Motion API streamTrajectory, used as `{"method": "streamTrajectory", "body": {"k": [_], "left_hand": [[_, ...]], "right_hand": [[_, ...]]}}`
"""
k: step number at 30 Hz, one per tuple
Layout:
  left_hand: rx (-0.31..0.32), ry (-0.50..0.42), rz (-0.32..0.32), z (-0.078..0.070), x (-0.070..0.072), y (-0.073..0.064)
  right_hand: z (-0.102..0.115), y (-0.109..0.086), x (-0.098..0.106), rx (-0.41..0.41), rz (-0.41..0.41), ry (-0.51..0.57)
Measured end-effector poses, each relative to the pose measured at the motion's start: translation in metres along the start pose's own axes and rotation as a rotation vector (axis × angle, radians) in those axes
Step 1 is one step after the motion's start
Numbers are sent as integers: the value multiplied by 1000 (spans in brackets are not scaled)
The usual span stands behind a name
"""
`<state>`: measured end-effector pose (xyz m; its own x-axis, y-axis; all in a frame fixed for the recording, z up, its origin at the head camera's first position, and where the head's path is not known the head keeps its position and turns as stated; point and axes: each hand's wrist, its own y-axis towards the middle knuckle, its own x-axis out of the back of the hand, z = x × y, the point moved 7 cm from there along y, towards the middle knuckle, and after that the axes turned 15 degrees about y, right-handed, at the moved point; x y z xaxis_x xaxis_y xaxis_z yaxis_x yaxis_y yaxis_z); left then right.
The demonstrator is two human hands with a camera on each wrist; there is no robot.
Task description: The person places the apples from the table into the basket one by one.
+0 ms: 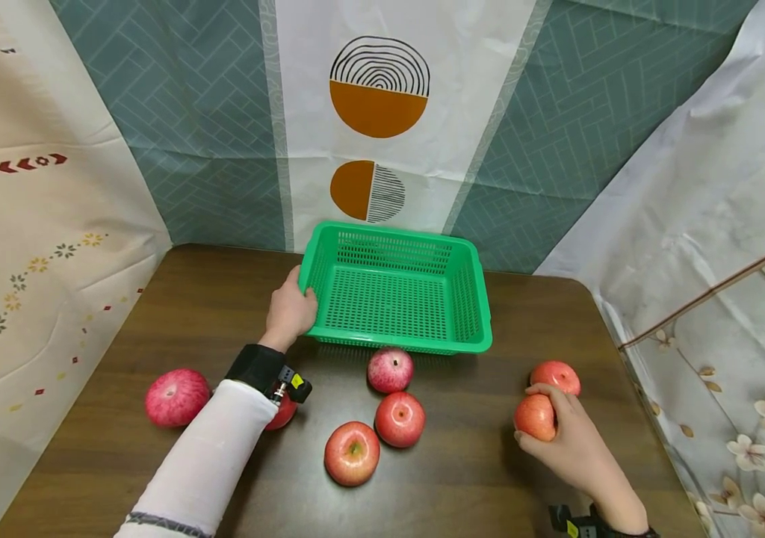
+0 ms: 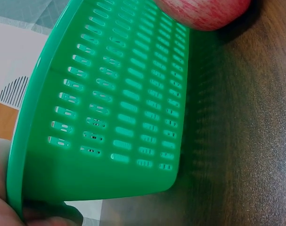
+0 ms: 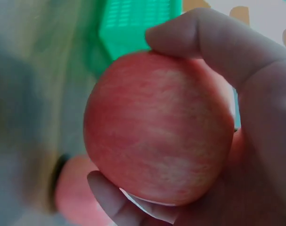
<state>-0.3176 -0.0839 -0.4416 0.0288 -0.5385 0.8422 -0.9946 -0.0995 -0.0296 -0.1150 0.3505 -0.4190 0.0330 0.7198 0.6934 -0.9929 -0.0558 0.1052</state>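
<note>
My left hand (image 1: 291,307) grips the left rim of a green plastic basket (image 1: 483,299), whose perforated floor shows bare in the head view. The left wrist view looks along the slotted side wall (image 2: 128,94), with the thumb and fingers at the rim in the lower left corner. At the right, my right hand (image 1: 574,444) holds a red apple (image 1: 534,418) between thumb and fingers. In the right wrist view that apple (image 3: 159,127) fills the middle, the hand wrapped around its right side. Another apple (image 1: 556,376) sits on the table just behind it.
In front of the basket lie a dark pink, mottled fruit (image 1: 391,370) and two apples, a red one (image 1: 400,419) and a paler one (image 1: 352,453). Left of the forearm is a larger pink fruit (image 1: 177,397); another red fruit (image 1: 282,412) is partly hidden beneath the left wrist. Patterned cloths hang around the wooden table (image 1: 221,291).
</note>
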Motion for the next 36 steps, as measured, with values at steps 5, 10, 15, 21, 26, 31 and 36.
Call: {"method": "streamTrajectory", "body": {"k": [5,10,15,21,26,31,36], "left_hand": [[-4,14,1,2,0,-3],[18,57,25,6,-1,-12],[17,60,15,3,1,-12],[15,49,17,-2,2,-9],[18,59,18,-1,3,-9],[24,72,33,-2,1,-9],[19,69,27,-1,4,-9]], "right_hand": [[24,23,0,50,42,33],[49,46,-5,83,105,64],[79,85,-2,159,133,113],[98,144,-13,160,211,96],[101,182,-38,138,276,-26],[97,201,-58,105,327,-150],[92,219,-75,116,414,-244]]}}
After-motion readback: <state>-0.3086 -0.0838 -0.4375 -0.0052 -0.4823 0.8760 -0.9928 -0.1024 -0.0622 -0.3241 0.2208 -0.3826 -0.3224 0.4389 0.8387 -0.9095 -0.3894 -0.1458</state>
